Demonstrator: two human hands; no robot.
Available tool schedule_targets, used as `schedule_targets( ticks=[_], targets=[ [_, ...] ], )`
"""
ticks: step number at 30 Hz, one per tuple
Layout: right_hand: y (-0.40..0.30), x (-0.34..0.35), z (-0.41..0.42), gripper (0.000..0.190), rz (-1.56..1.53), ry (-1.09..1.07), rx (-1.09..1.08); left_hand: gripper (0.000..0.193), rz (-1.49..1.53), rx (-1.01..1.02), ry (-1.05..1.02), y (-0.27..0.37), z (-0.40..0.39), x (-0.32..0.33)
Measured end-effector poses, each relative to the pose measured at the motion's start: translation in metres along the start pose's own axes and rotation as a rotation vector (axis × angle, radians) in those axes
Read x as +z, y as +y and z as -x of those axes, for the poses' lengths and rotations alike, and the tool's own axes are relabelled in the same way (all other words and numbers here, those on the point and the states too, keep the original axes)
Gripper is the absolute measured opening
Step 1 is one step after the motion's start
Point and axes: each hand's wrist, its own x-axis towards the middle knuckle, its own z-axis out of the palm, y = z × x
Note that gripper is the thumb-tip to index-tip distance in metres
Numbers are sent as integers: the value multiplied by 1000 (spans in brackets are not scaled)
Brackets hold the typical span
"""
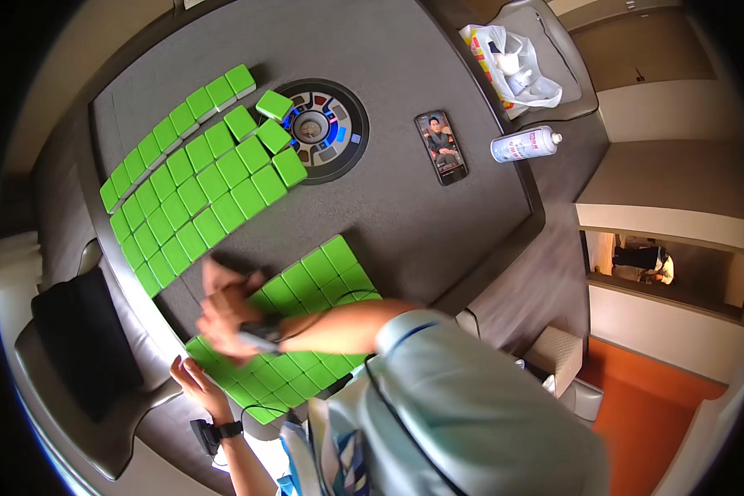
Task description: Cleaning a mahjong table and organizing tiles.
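Observation:
Green-backed mahjong tiles lie in two groups on a dark grey mahjong table (397, 248). The near block (325, 266) is packed tightly in front of me. My right hand (226, 313) is blurred over its left part, with a dark watch on the wrist. What the fingers hold, if anything, I cannot tell. My left hand (197, 381) is by the table's left rim, against the near block's corner, fingers apart and holding nothing visible. A black strap device (214, 431) is on that wrist. The farther block (214, 180) has several rows, with a separate row (177, 124) behind it.
A round control panel (341, 149) with blue lights sits mid-table, a few tiles touching its edge. A smartphone (440, 149) and a spray can (524, 144) lie right of it. A plastic bag (521, 74) rests on a chair. Another chair bears a black cloth (90, 341).

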Motion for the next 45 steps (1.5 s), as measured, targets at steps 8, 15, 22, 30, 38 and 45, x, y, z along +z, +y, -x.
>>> schedule_targets(
  ticks=[8, 15, 22, 30, 38, 45],
  targets=[
    [-9, -99, -36, 28, -256, 226, 19, 55, -37, -82, -182, 12, -6, -15],
    [113, -184, 119, 61, 127, -75, 828, 89, -675, 148, -240, 6, -8, 19],
    [136, -200, 28, 48, -13, 88, 595, 78, -514, 205, -18, 22, -98, 41],
    [70, -132, 131, 24, 201, 167, 107, 28, -191, -45, -89, -10, 24, -13],
    [-78, 81, -16, 19, 290, 74, -73, 50, -21, 25, 11, -10, 27, -12],
    [44, -112, 90, 42, -79, 340, 137, 72, -163, 7, -209, 3, 46, -12]
  ],
)
